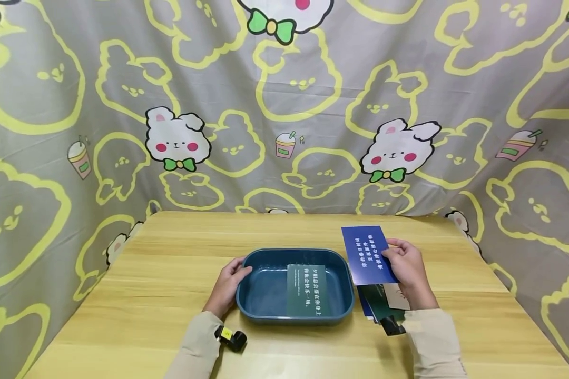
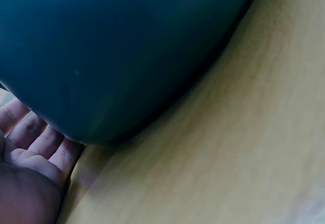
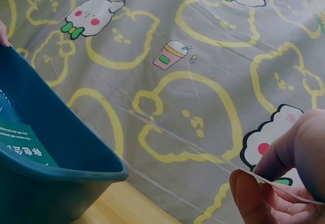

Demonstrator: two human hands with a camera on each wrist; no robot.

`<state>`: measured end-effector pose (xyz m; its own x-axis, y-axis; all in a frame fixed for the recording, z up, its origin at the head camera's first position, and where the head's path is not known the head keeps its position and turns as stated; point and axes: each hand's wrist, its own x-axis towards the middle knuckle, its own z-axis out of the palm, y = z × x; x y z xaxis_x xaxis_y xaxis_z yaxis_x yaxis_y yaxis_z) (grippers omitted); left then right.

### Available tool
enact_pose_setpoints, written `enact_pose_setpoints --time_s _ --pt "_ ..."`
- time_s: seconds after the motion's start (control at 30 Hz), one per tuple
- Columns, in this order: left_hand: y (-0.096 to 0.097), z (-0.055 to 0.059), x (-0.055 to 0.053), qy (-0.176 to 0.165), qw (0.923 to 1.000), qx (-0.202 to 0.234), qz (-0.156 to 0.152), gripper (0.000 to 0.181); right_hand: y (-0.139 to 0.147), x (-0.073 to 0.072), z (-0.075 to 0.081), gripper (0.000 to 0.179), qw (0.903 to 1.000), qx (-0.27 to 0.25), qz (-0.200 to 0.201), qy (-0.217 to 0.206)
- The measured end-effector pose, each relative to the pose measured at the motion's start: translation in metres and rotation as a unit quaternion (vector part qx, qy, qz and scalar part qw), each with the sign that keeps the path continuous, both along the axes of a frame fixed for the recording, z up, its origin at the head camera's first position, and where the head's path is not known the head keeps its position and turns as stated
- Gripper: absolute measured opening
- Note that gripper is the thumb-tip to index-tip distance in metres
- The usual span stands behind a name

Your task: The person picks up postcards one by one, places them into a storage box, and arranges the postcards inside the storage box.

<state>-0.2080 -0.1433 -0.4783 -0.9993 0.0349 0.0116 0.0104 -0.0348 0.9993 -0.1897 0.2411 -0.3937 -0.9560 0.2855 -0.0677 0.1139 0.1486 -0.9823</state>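
A dark teal rectangular basin point(image 1: 263, 292) stands on the table. My left hand point(image 1: 227, 281) holds its left end, thumb over the rim and fingers along the outer wall, as the left wrist view also shows. Inside the basin, toward the right, lies a green card point(image 1: 306, 292) with white writing. My right hand point(image 1: 410, 271) pinches a blue card point(image 1: 366, 255) with white writing by its right edge, just right of the basin and above the table. In the right wrist view this card appears nearly edge-on between thumb and fingers.
Under my right hand, several overlapping cards point(image 1: 378, 299) lie on the wooden table point(image 1: 170, 263), partly hidden by the hand and blue card. A grey curtain point(image 1: 227, 79) with yellow outlines and rabbit faces surrounds the table's back and sides. Each wrist wears a small black camera point(image 1: 237, 341).
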Motion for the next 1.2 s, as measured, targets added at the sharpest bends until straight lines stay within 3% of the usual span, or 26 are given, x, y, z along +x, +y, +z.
enact_pose_setpoints --time_s 0.3,0.63,0.9,1.2 --pt "0.003 0.002 0.0 0.004 0.9996 0.026 -0.005 0.038 -0.002 0.001 0.002 0.046 0.9998 -0.01 0.006 0.014" --pt "0.0 0.002 -0.003 0.013 0.9998 0.017 -0.002 0.037 -0.018 0.0 0.008 0.041 0.9986 -0.026 0.032 0.031" --pt "-0.002 0.0 0.001 0.012 0.9998 0.013 -0.002 0.035 -0.032 0.002 0.001 0.038 0.9961 -0.056 0.041 0.054" --pt "0.0 0.002 0.005 0.012 0.9999 0.007 0.001 0.037 -0.043 0.002 0.0 0.04 0.9971 -0.042 0.052 0.035"
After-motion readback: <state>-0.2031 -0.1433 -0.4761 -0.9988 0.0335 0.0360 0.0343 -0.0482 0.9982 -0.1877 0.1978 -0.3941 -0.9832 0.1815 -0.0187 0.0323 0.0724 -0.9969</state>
